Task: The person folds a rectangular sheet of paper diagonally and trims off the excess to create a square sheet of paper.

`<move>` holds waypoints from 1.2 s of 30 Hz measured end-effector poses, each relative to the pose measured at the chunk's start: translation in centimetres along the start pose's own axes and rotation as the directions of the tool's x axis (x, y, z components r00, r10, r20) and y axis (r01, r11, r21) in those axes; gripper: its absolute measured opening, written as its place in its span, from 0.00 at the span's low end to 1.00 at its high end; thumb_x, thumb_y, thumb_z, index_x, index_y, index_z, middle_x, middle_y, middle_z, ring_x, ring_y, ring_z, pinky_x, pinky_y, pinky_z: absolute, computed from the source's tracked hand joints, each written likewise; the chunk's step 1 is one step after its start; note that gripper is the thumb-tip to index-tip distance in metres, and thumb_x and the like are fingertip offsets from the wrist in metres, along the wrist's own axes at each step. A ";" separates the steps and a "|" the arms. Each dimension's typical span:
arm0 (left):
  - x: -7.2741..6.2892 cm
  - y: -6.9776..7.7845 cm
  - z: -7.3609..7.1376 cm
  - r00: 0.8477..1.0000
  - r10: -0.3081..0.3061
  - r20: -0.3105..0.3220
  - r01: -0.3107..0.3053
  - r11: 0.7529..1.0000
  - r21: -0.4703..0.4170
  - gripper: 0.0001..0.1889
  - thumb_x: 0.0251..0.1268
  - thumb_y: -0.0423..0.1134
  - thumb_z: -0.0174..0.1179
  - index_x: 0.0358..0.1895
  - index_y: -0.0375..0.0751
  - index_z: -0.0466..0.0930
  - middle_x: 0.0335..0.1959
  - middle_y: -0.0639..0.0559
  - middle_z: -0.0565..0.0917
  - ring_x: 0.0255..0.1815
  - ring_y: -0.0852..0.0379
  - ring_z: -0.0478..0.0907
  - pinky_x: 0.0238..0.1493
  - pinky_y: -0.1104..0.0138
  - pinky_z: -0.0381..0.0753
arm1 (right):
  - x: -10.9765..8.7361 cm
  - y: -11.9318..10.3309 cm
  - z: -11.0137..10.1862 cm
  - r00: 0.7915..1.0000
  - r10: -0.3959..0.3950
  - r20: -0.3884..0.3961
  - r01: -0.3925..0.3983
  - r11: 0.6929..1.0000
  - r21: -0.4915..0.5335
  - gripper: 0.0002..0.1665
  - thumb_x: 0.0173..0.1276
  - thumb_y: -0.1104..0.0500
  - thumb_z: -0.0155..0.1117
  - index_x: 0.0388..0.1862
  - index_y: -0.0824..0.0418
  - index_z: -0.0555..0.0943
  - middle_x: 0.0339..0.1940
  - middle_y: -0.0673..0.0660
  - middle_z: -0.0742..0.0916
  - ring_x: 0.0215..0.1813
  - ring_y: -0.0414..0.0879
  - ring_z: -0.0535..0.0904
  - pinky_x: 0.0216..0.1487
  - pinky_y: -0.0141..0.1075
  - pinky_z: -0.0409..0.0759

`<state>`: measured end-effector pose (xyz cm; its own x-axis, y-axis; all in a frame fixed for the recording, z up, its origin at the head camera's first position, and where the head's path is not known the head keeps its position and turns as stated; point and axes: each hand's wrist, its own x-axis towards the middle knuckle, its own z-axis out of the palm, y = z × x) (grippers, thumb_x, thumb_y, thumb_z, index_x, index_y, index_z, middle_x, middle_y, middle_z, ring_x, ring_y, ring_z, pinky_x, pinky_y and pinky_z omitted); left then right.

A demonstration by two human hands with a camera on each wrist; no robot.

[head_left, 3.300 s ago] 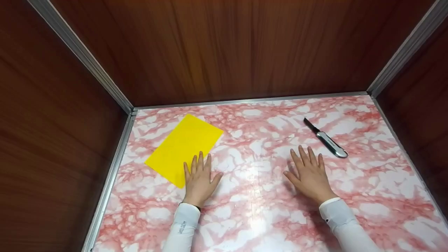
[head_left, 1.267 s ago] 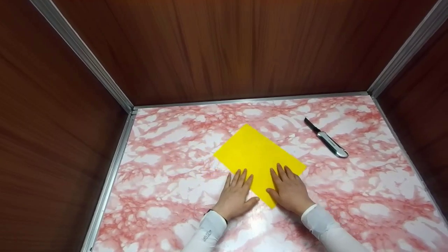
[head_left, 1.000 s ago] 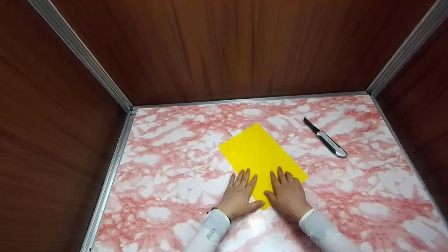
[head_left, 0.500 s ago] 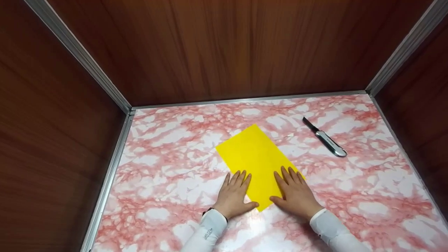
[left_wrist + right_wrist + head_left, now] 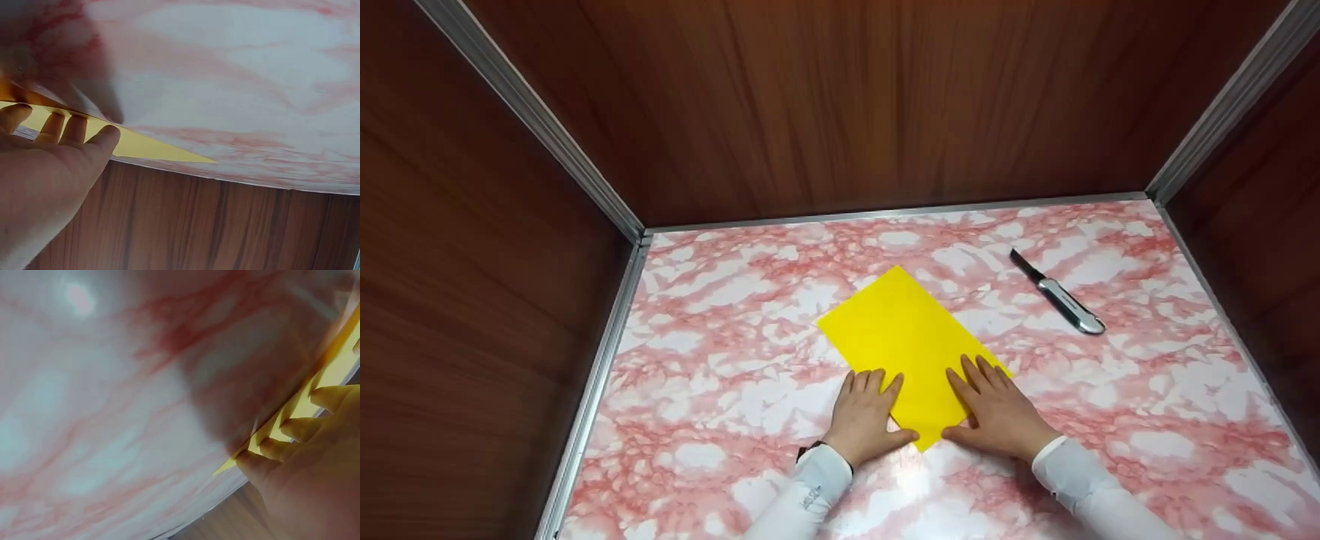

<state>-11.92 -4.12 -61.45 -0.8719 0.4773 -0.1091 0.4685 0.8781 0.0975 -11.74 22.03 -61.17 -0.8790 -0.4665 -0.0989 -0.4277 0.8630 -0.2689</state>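
A yellow sheet of paper (image 5: 900, 330) lies turned at an angle on the table, one corner toward the person. My left hand (image 5: 866, 420) is on its lower left edge, fingertips on the paper and thumb near the closest corner. Across from it, my right hand (image 5: 997, 412) touches the lower right side with spread fingers, its thumb beside the same corner. In the left wrist view, the left fingertips rest along the edge of the yellow paper (image 5: 157, 147). The right wrist view has the right fingertips on the yellow paper (image 5: 332, 377) too.
A utility knife (image 5: 1069, 306) with a grey and black handle lies to the right, its dark blade pointing away. The table (image 5: 720, 420) has a red and white marbled top. Brown wood-grain panels (image 5: 885, 112) with metal framing stand at the back and both sides.
The paper has come from the left to the middle, and the right hand has moved onto it. Over the last half second the sheet has turned slightly counterclockwise. The knife stays put.
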 end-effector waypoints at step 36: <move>1.0 -0.9 0.5 0.999 0.003 0.039 -0.001 0.999 -0.034 0.59 0.47 0.84 0.42 0.79 0.50 0.47 0.79 0.42 0.44 0.78 0.44 0.36 0.73 0.49 0.39 | 0.8 -0.6 -0.1 1.000 0.010 0.010 -0.010 0.999 -0.040 0.63 0.53 0.21 0.57 0.77 0.59 0.59 0.78 0.64 0.57 0.77 0.61 0.47 0.71 0.58 0.47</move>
<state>-13.17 -4.44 -62.12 -0.8645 0.4807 -0.1470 0.4647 0.8757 0.1312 -12.19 21.20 -61.01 -0.8812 -0.4595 -0.1111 -0.4272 0.8747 -0.2290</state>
